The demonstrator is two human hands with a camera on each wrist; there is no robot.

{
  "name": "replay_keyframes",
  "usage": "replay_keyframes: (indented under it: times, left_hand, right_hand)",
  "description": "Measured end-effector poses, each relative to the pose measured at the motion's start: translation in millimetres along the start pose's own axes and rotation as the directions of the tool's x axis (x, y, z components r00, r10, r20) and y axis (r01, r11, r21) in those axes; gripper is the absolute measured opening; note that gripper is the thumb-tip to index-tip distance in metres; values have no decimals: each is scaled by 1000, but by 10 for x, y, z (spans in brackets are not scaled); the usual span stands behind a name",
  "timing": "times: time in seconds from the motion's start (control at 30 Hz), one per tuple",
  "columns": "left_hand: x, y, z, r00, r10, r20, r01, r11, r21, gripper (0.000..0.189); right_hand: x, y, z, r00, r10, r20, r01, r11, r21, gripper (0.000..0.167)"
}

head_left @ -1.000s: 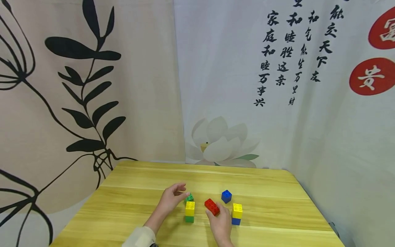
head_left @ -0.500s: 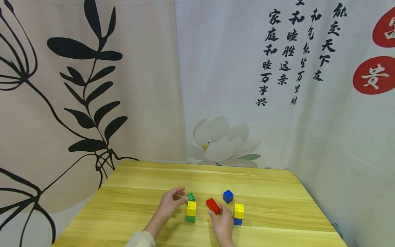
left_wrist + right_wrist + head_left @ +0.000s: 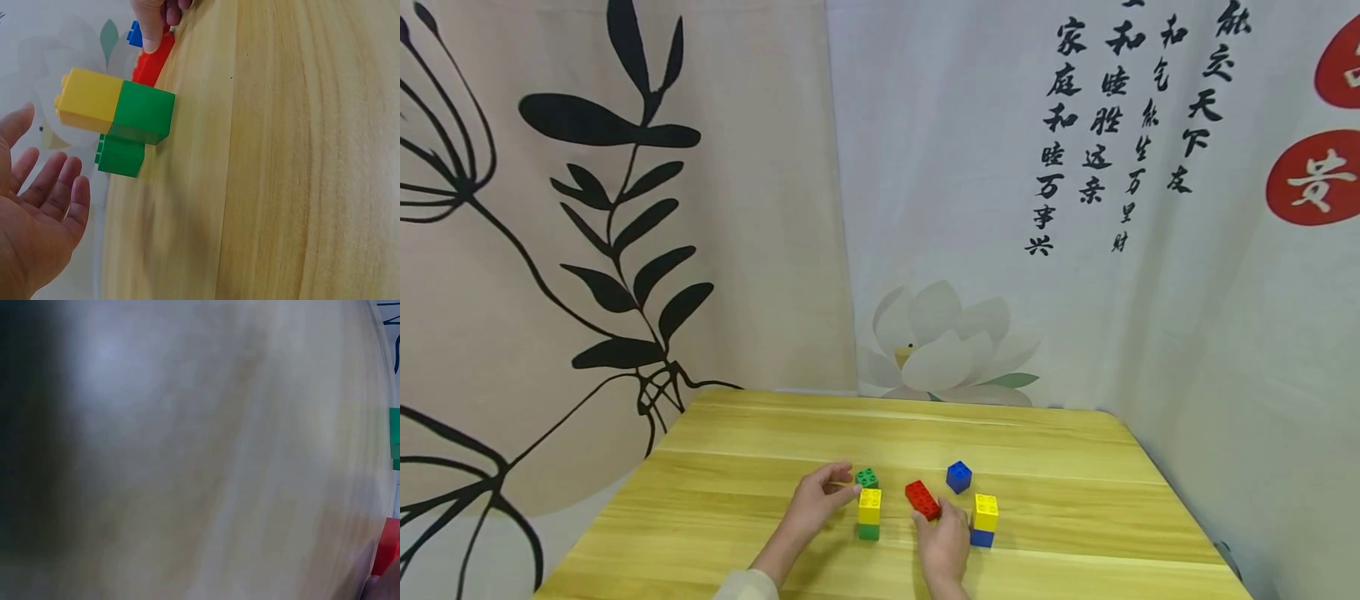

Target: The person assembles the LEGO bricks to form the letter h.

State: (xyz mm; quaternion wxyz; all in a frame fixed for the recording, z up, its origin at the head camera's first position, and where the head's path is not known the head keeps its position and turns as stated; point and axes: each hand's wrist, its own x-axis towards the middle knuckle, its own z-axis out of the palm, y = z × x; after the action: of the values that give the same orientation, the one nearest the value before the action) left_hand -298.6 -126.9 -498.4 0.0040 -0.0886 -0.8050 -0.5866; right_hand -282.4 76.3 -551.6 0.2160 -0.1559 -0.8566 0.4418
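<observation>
My right hand (image 3: 943, 546) pinches the near end of a red brick (image 3: 922, 500) between thumb and fingers, low over the table. My left hand (image 3: 47, 219) is held with its palm and fingers loosely spread, beside the green brick (image 3: 120, 155) and apart from it in the left wrist view. Just in front of that green brick stands a yellow brick (image 3: 870, 506) on top of another green brick (image 3: 868, 532). The right wrist view catches only an edge of the red brick (image 3: 387, 547) and a bit of the fingers.
To the right of my right hand, a yellow brick (image 3: 986, 512) sits on a blue brick (image 3: 982, 537). A single blue brick (image 3: 958, 477) lies farther back. The wooden table (image 3: 737, 467) ends at a printed cloth backdrop (image 3: 775, 208).
The head view has shifted slightly, sliding the bricks a little rightward. My left hand has drawn slightly back from the green brick; the red brick has turned a little in my right hand.
</observation>
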Motion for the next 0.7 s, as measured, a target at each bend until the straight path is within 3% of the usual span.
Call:
replay_keyframes:
  times: [0.3,0.7]
  left_hand:
    - [-32,-28,-1,998,14,58,-13,999,-31,55]
    - [-59,-87,16,991,-12,131,18,999,-42,56]
  right_hand:
    - [9,-28,-21,1000,1,-1,-1,999,-45,48]
    - [18,-28,-22,1000,-24,-5,24,997,-79,41]
